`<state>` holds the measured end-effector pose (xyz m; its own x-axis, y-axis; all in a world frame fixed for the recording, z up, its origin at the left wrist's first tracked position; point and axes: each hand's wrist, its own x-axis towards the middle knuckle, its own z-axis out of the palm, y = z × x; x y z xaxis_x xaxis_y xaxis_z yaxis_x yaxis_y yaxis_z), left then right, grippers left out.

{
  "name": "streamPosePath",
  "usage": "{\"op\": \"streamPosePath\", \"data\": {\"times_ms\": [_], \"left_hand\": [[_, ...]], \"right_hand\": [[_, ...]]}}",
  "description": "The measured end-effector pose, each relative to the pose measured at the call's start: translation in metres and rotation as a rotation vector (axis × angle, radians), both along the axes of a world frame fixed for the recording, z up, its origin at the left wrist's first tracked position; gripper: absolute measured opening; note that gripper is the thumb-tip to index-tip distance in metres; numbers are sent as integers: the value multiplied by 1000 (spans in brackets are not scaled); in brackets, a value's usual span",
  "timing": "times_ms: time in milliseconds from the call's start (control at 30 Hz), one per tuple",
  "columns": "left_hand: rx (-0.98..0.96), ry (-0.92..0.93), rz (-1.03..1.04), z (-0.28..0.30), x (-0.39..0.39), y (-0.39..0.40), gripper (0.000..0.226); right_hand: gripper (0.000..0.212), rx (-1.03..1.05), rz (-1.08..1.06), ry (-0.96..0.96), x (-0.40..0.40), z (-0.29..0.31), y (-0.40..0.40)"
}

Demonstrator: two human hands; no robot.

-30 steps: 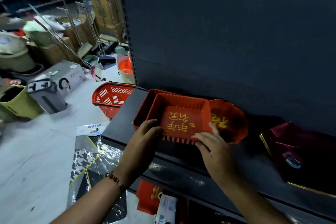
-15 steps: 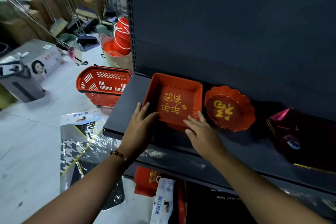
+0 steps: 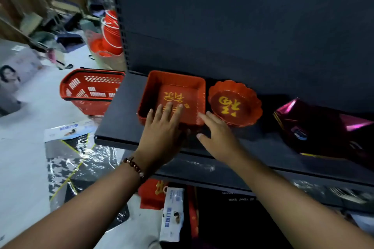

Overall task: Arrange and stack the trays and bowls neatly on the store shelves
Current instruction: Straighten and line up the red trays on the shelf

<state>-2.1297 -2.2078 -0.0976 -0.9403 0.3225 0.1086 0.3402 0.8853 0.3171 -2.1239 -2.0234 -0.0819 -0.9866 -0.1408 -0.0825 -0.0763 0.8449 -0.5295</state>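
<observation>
A square red tray with gold characters sits on the dark shelf, near its left end. To its right, almost touching it, lies a round scalloped red bowl with a gold character. My left hand reaches over the tray's front rim, with straight fingers lying on the tray's floor. My right hand is spread open at the tray's front right corner; its fingertips are at the rim, and its thumb points left over the shelf.
A magenta foil-wrapped box stands on the shelf at the right. A red shopping basket is on the floor left of the shelf. Stacked red buckets stand behind it. Plastic-wrapped packs lie on the floor below.
The tray went from held above the shelf, tilted over the bowl, to lying flat beside it. My left hand slid from its front corner onto its floor. The camera view shifted left.
</observation>
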Motion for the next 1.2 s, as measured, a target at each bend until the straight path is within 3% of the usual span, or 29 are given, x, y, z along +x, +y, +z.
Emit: {"op": "streamPosePath", "data": {"times_ms": [300, 533, 800, 967, 1200], "left_hand": [[-133, 19, -282, 49, 15, 157, 78], [-150, 105, -531, 69, 53, 368, 74], [-159, 73, -690, 53, 111, 614, 66], [-171, 77, -717, 42, 117, 714, 61], [-228, 88, -683, 23, 100, 788, 56]], "right_hand": [[70, 130, -281, 19, 75, 36, 175], [68, 200, -532, -91, 157, 44, 375], [66, 209, -629, 23, 231, 26, 587], [65, 216, -684, 59, 246, 21, 668], [70, 386, -622, 72, 231, 16, 734]]}}
